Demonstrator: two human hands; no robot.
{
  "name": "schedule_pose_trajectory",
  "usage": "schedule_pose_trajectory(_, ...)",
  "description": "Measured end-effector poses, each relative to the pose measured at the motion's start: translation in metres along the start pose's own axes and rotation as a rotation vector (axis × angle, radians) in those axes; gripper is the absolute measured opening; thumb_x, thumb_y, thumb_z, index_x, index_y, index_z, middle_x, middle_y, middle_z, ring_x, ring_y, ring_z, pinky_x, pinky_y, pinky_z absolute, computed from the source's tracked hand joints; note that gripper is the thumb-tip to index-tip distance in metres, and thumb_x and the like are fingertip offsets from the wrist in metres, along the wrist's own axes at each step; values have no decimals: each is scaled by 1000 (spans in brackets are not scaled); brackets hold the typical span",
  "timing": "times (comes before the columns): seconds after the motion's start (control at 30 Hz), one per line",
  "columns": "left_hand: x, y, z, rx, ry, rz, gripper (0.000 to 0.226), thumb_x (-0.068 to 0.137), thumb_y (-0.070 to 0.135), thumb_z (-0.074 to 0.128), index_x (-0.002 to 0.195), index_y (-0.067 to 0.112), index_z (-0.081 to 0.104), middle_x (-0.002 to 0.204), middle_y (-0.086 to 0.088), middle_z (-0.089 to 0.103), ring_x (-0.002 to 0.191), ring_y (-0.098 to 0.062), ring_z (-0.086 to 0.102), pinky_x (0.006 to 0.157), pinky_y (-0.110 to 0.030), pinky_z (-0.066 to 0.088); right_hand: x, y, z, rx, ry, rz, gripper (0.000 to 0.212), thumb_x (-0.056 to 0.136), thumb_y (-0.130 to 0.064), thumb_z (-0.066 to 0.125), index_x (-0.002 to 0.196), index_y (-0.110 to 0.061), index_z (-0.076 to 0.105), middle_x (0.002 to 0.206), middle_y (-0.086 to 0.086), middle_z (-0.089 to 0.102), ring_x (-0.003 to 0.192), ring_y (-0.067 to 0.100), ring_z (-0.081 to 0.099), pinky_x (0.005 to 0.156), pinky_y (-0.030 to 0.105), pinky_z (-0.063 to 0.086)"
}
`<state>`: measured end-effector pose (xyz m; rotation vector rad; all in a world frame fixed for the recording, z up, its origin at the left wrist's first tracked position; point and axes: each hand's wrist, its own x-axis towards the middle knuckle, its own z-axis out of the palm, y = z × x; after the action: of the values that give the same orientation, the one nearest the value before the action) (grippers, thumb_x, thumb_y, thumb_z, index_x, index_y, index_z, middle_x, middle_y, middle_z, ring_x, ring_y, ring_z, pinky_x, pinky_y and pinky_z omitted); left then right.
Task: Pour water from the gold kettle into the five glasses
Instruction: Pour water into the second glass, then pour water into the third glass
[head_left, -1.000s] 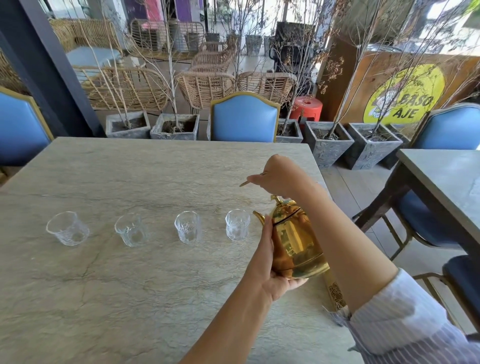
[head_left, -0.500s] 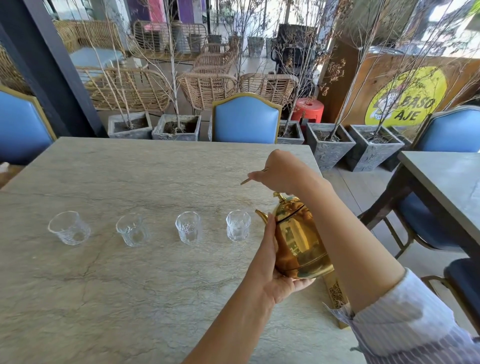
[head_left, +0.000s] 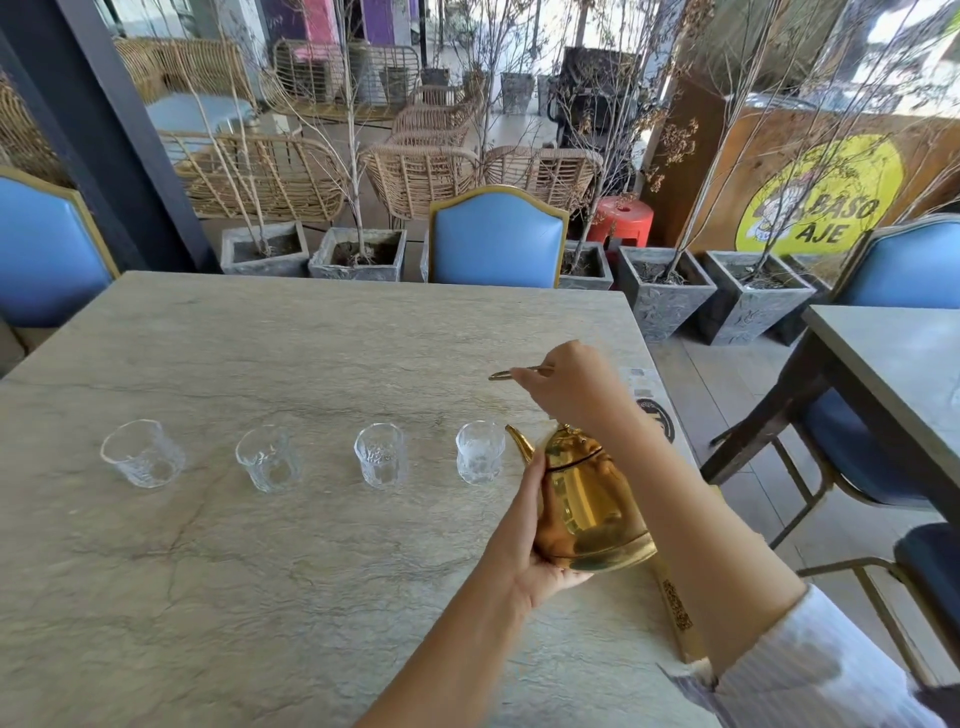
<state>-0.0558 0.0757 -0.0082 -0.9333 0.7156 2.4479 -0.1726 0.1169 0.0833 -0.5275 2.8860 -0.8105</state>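
A gold kettle (head_left: 587, 504) is held off the stone table (head_left: 311, 338) near its right side, tilted with the spout pointing left. My left hand (head_left: 524, 540) cups its lower side and base. My right hand (head_left: 571, 384) grips the thin handle above the lid. Several clear patterned glasses stand in a row to the left: the far-left glass (head_left: 143, 452), the second glass (head_left: 267, 457), the third glass (head_left: 381, 453), and the nearest glass (head_left: 480, 451) just left of the spout tip. I cannot tell whether any holds water. No stream shows.
A gold card stand with a QR code (head_left: 675, 608) lies along the table's right edge under my right arm. A blue chair (head_left: 496, 239) stands at the far side, another blue chair (head_left: 47, 249) at the left. A second table (head_left: 893, 358) is to the right.
The kettle and both hands have dropped slightly toward the table. The glasses have not moved.
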Motion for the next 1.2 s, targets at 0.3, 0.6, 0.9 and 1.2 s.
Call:
schedule_pose_trajectory(0.3, 26, 0, -35, 180, 137, 211, 94, 57, 67, 89, 137, 28, 59, 132, -9, 72, 122, -34, 67, 98, -62, 54, -22, 29, 36, 217, 224, -2, 52, 89, -37, 63, 57, 3, 54, 51, 20, 55, 42, 16, 38, 36, 20, 26)
schedule_pose_trajectory(0.6, 26, 6, -65, 132, 224, 346, 113, 42, 64, 96, 139, 29, 50, 134, -8, 69, 120, -33, 67, 99, -65, 52, -27, 26, 60, 380, 175, -117, 53, 89, -43, 64, 61, 1, 57, 49, 1, 46, 44, 9, 35, 44, 22, 28)
schedule_pose_trajectory(0.9, 2, 30, -90, 89, 196, 285, 95, 60, 64, 89, 141, 25, 55, 134, -12, 69, 123, -36, 64, 92, -59, 57, -11, -21, 69, 328, 34, -226, 38, 93, -32, 63, 74, 1, 69, 47, -6, 42, 38, 6, 34, 40, 14, 28)
schedule_pose_trajectory(1.2, -10, 45, -99, -59, 118, 220, 60, 86, 60, 69, 129, 18, 67, 127, -16, 71, 122, -38, 61, 105, -61, 46, 9, -64, 87, 213, -74, -189, 46, 93, -35, 60, 82, 9, 70, 63, 12, 60, 54, 19, 49, 44, 26, 32)
